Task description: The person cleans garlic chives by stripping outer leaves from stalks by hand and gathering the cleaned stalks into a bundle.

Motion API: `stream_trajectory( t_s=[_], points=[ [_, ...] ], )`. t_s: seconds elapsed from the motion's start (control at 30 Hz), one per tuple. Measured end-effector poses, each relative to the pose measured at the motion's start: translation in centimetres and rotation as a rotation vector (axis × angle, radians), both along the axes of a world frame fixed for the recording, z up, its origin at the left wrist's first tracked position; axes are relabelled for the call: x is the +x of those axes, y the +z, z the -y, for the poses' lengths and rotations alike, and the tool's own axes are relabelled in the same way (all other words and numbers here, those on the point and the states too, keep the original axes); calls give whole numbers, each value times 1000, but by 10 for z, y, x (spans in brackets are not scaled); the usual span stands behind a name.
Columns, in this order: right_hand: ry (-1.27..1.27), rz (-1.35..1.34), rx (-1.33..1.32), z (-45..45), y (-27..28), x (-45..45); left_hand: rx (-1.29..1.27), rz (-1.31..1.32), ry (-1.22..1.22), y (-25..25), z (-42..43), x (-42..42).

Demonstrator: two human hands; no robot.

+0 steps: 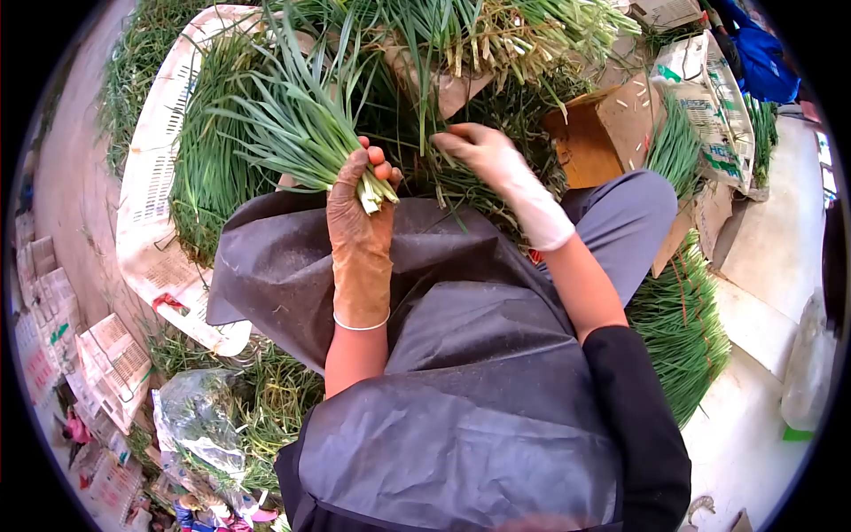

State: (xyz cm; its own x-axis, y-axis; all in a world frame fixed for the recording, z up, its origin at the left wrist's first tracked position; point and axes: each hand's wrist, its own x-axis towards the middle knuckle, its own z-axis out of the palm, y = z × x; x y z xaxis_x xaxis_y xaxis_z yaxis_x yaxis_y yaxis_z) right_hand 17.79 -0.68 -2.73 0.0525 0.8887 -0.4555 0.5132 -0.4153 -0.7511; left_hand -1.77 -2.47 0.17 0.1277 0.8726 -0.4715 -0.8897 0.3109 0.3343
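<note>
Above the lap, in front of the dark apron (461, 426), the left hand (362, 191) is closed around a bunch of green stalks (306, 133). Its fingers curl over the lower part of the bunch; the pale cut ends poke out below them, pointing down and to the right, and the long leaves fan up and to the left. A brownish, stained glove covers this hand, ending in a white band below the wrist.

To the right, well apart from the bunch, the right hand (479, 155) wears a whitish glove. Its fingers are bent and drawn nearly together beside loose green leaves; I cannot tell whether they grip a strand.

Beyond the hands lies a large heap of stalks (523, 35), pale ends toward the right, with a cardboard box (634, 124) near it. At the left, more long greens (204, 160) lie on a printed white sack (142, 199). On the right, next to the person's grey trouser leg (625, 213), sits a thick bundle (678, 328) with a reddish tie. A clear plastic bag (191, 408) lies at lower left, among loose trimmings (284, 381).
</note>
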Motion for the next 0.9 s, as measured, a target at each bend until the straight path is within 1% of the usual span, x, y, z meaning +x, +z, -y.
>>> stream_trajectory(
  t_s=[0.03,0.07,0.1,0.2,0.23,0.3,0.33,0.37,0.4,0.43,0.5,0.53,0.57,0.6,0.63,0.7,0.73,0.77,0.8,0.83,0.87,0.9],
  points=[
    [15,25,68,-12,-39,-15,47,14,-6,-2,-2,1],
    [-16,13,-51,-23,-31,-30,89,29,-11,-4,-4,1],
    [-136,-148,-28,-24,-44,-37,91,25,-14,-4,-3,-2],
    [-18,-605,-17,-3,11,-36,21,-77,97,-8,-6,-11],
    [-99,-611,-90,9,30,-36,9,-76,99,-7,-4,-9],
    [-2,-241,37,19,2,-21,-130,-410,-56,-4,0,6],
    [-16,-271,15,22,7,-20,-102,-503,-97,-4,3,16],
    [-21,-303,-6,25,12,-21,-136,-511,-150,-10,5,22],
    [44,-310,65,28,10,-23,-111,-476,-165,-18,7,25],
    [133,-192,122,28,11,-26,-92,-447,-187,-21,10,25],
    [244,-50,215,27,20,-26,-110,-466,-211,-24,10,21],
    [242,-53,222,26,24,-24,-111,-440,-219,-25,10,20],
    [252,-166,158,26,26,-22,-118,-412,-228,-26,11,20],
    [260,-278,93,27,28,-19,-156,-360,-144,-26,11,24],
    [259,-279,96,30,29,-15,-153,-361,-145,-28,9,25],
    [90,-616,18,35,33,-8,-228,-318,-96,-33,6,23],
    [6,-538,-33,34,25,3,-215,-333,-68,-26,4,21],
    [9,-325,-156,28,-5,25,-205,-342,-61,-21,3,19],
    [176,238,-143,31,-27,38,-221,-308,-58,-14,3,16],
    [320,803,-113,31,-37,44,-230,-274,-59,-8,1,14],
    [244,606,77,31,-11,35,-198,-310,-68,-3,1,16],
    [167,275,133,28,6,22,-136,-387,-103,2,7,21]
  ],
)
